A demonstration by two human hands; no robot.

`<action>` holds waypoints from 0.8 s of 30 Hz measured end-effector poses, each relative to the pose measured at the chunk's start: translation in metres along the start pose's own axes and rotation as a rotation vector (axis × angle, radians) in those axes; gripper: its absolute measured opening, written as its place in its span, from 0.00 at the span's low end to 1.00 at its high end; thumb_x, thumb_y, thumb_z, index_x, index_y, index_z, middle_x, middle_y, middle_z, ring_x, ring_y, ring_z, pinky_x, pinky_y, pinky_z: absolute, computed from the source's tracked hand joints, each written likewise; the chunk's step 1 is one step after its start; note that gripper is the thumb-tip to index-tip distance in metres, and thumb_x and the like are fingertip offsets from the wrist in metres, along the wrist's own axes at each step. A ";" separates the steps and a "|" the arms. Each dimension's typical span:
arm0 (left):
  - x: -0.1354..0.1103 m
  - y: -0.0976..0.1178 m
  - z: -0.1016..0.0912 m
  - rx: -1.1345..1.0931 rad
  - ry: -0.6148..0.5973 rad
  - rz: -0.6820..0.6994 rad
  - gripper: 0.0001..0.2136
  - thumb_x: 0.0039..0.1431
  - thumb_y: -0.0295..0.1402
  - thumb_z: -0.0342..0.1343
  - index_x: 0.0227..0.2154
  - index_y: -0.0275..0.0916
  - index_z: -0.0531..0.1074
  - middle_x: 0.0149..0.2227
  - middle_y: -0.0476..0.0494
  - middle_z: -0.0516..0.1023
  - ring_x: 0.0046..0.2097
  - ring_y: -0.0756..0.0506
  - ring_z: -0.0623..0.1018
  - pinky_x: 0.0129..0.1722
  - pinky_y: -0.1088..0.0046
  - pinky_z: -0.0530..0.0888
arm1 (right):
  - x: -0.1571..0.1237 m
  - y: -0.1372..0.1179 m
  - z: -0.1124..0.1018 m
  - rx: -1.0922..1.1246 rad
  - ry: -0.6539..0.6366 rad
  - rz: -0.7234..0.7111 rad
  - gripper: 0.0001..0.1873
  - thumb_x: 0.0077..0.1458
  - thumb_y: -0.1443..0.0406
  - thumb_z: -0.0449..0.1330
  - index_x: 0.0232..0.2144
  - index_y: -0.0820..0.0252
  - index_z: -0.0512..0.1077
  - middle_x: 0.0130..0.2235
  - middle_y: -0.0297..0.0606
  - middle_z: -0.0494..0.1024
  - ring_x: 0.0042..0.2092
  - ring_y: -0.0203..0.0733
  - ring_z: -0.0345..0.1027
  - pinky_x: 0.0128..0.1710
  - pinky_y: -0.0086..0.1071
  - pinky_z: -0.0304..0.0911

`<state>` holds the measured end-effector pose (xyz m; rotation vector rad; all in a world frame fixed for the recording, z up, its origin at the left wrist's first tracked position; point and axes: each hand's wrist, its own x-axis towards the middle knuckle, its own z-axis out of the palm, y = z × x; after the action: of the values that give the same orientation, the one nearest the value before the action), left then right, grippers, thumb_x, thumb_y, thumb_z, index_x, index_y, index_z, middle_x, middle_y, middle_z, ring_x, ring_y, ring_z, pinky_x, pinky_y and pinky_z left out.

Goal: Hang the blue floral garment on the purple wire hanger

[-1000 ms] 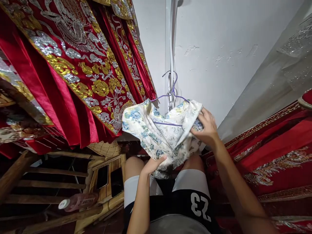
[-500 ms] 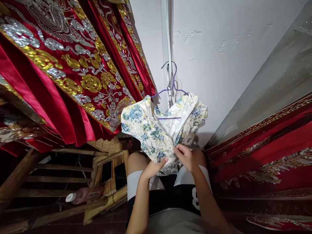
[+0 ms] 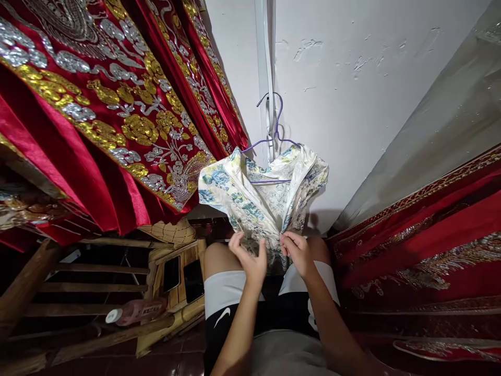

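Note:
A white garment with a blue flower print (image 3: 262, 196) hangs on a thin purple wire hanger (image 3: 274, 133) in front of me, above my knees. My left hand (image 3: 248, 256) is at the garment's lower edge, fingers partly spread and curled near the cloth. My right hand (image 3: 297, 250) pinches the lower right edge of the garment between thumb and fingers. The hanger's hook sits beside a white pipe (image 3: 268, 78) on the wall.
Red satin cloths with gold and silver embroidery (image 3: 102, 115) hang at the left, and more red embroidered fabric (image 3: 422, 245) lies at the right. A wooden bench (image 3: 168, 292) with two phones and a pink bottle (image 3: 133, 312) stands at lower left. White wall behind.
My right hand came down from the garment's upper right shoulder to its lower edge. My left hand let go of the underside and rose, fingers loosened. The view tilted slightly.

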<state>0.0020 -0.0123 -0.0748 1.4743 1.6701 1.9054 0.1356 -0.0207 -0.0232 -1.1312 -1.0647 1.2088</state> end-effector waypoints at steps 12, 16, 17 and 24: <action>0.001 0.011 0.023 -0.075 -0.660 0.052 0.10 0.65 0.35 0.49 0.27 0.42 0.59 0.29 0.49 0.67 0.33 0.46 0.70 0.37 0.72 0.66 | 0.043 -0.065 0.004 -0.013 0.104 -0.108 0.18 0.54 0.53 0.63 0.20 0.59 0.73 0.13 0.29 0.66 0.16 0.32 0.53 0.18 0.29 0.49; -0.005 0.017 0.030 0.052 -0.818 0.035 0.08 0.63 0.33 0.50 0.27 0.43 0.61 0.27 0.49 0.68 0.31 0.46 0.70 0.34 0.72 0.64 | 0.088 -0.120 0.012 0.128 0.122 -0.264 0.17 0.55 0.54 0.66 0.23 0.59 0.72 0.16 0.28 0.68 0.17 0.30 0.52 0.16 0.27 0.47; -0.004 0.019 0.032 0.111 -0.872 0.040 0.07 0.62 0.31 0.51 0.28 0.43 0.62 0.26 0.49 0.69 0.31 0.45 0.71 0.33 0.72 0.63 | 0.096 -0.130 0.014 0.168 0.123 -0.281 0.17 0.55 0.53 0.67 0.24 0.59 0.72 0.15 0.28 0.67 0.16 0.29 0.51 0.16 0.26 0.45; 0.058 0.045 0.035 0.130 -1.039 0.108 0.06 0.55 0.24 0.56 0.35 0.41 0.74 0.31 0.46 0.77 0.34 0.44 0.76 0.35 0.72 0.68 | 0.093 -0.139 0.015 0.198 0.084 -0.285 0.20 0.52 0.50 0.68 0.25 0.58 0.69 0.15 0.27 0.66 0.15 0.28 0.51 0.14 0.24 0.45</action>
<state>0.0203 0.0350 -0.0112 2.0860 1.1960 0.7444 0.1460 0.0709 0.1174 -0.8385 -0.9816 1.0072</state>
